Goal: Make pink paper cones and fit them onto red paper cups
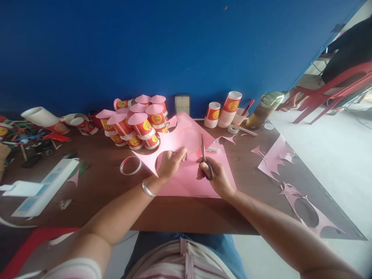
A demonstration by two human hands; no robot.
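Observation:
My left hand (171, 162) pinches the lower edge of a pink paper sheet (171, 140) with curved cut-outs along its side. A faint round outline (190, 140) shows on that sheet. Scissors (203, 149) are in my right hand (215, 176), fingers through the dark handles, blades pointing up at the sheet's right part. Whether the blades are parted is hard to make out. Beneath both hands a larger pink sheet (194, 182) lies flat on the brown table. Left of the held sheet stand stacked red paper cups (143, 127) topped with pink paper cones (138, 118).
A tape roll (130, 165) lies left of my hands, beyond it a white power strip (48, 188). Cup stacks (230, 110), a small tape roll (233, 129) and a bottle of liquid (263, 110) stand back right. Pink scraps (312, 211) lie near the right edge; a person sits beyond.

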